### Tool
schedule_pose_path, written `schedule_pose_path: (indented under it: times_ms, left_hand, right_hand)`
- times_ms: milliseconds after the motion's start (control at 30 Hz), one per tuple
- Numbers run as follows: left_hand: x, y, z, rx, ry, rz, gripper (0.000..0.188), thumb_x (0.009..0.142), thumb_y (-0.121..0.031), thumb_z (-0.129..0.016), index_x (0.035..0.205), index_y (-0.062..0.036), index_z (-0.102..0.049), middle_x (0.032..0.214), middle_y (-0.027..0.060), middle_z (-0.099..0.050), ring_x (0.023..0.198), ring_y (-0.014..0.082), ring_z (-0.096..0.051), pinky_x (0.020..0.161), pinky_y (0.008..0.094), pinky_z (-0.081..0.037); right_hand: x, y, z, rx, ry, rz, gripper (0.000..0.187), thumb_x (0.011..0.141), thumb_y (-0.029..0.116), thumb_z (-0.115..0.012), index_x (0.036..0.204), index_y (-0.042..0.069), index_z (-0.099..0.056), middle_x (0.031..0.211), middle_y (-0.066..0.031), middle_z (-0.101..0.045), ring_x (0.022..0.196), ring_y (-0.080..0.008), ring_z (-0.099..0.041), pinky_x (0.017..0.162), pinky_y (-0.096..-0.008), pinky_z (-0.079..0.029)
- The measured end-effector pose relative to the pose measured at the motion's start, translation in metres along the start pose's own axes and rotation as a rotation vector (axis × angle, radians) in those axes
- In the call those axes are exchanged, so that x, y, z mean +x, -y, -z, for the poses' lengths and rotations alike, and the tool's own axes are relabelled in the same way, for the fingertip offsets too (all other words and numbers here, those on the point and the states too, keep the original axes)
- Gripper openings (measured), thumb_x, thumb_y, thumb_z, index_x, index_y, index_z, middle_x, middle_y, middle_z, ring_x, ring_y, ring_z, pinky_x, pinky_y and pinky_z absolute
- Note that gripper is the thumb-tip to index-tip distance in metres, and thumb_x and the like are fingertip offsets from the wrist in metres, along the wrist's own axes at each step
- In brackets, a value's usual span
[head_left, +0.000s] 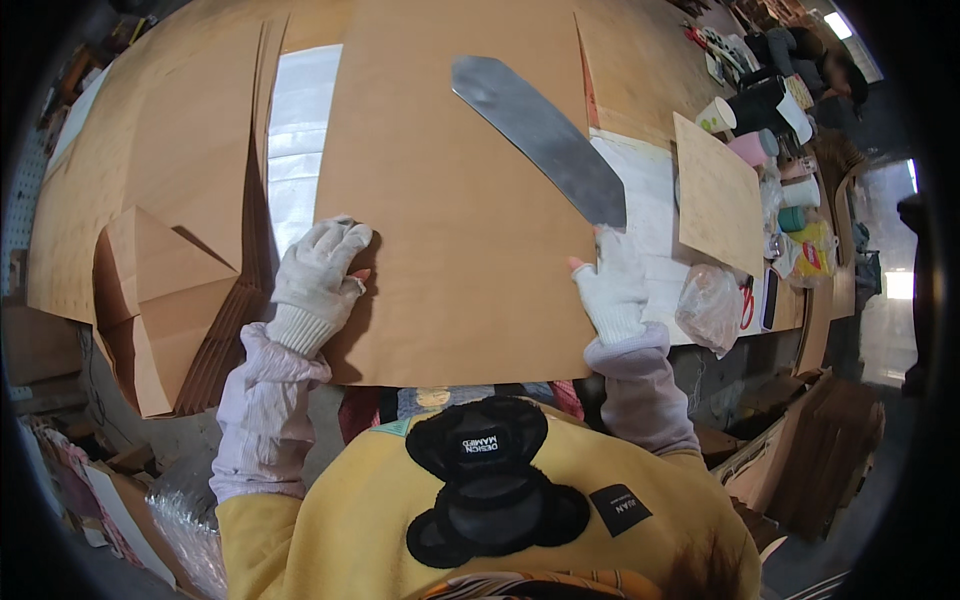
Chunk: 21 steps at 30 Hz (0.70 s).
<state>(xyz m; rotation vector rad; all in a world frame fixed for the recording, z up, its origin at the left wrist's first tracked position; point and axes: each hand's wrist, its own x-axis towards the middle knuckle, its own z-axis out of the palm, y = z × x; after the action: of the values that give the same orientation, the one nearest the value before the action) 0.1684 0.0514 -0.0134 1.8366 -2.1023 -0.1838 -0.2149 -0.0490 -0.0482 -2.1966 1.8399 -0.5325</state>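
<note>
A large sheet of brown kraft paper (450,290) lies flat on the table in front of me. My left hand (318,275), in a white knit glove with bare fingertips showing, rests on the sheet's left edge, thumb apart from the fingers. At the right edge is my right hand (614,290), gloved the same way, its thumb and forefinger spread. The forefinger is by the near end of a grey flat strip with angled ends (540,140), which lies slantwise on the paper. Whether it touches the strip I cannot tell.
Folded brown paper pieces (190,290) are stacked at the left. On the right lie a thin wooden board (717,195), a crumpled plastic bag (710,308), red-handled scissors (747,306) and several cups, including a pink one (752,148). Cardboard (810,460) stands below the table at right.
</note>
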Motion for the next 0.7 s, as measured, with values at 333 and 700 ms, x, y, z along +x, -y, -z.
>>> schedule_pose_path:
  times_ms: [333,700]
  left_hand:
    - [-0.002,0.010,-0.024,0.026,0.005,0.006,0.063,0.071,-0.005,-0.076,0.133,-0.0088,-0.067,0.134,0.0190,-0.065,0.129,0.0417,-0.059,0.108,0.0497,-0.050]
    - [-0.018,0.022,0.012,-0.014,0.116,0.060,0.051,0.078,0.004,-0.070,0.127,-0.0095,-0.072,0.137,0.0178,-0.066,0.131,0.0371,-0.061,0.109,0.0450,-0.051]
  right_hand:
    - [0.008,-0.055,0.003,0.652,0.344,-0.434,0.018,0.099,0.019,-0.068,0.103,0.002,-0.073,0.080,-0.0029,-0.065,0.076,-0.0143,-0.058,0.071,-0.0341,-0.049]
    - [-0.029,-0.047,-0.007,0.081,0.131,0.001,0.035,0.095,0.008,-0.072,0.128,-0.003,-0.068,0.111,-0.0120,-0.074,0.103,-0.0166,-0.069,0.090,-0.0332,-0.055]
